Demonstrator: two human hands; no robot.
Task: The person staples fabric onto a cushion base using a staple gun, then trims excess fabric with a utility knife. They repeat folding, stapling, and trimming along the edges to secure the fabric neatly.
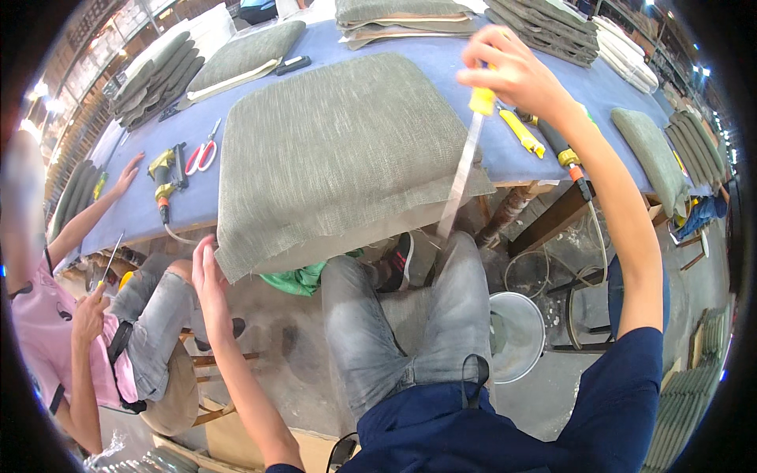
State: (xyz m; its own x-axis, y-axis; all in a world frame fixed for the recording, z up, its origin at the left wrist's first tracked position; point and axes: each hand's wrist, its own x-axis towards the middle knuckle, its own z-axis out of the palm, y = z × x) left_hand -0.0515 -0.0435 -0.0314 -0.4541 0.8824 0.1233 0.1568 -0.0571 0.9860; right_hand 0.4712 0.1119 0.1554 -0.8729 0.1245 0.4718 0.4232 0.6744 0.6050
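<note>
A grey fabric-covered cushion (339,134) lies in front of me, its loose cloth edge hanging over the table's near side. My left hand (209,272) is at its front left corner, fingers stretched upward against the fabric edge. Above the cushion's right side, my right hand (509,67) is closed round the yellow handle of a long-bladed tool (465,165). Its metal blade points down past the cushion's right front corner and is smeared by motion, so its exact kind is unclear.
On the blue table (315,43) lie red-handled scissors (203,150), a staple gun (165,177), another air tool (556,142) and a yellow cutter (520,132). Cushion stacks stand behind. At left, a co-worker's hand (91,315) holds a thin-shafted tool. A white bucket (516,335) stands beside my leg.
</note>
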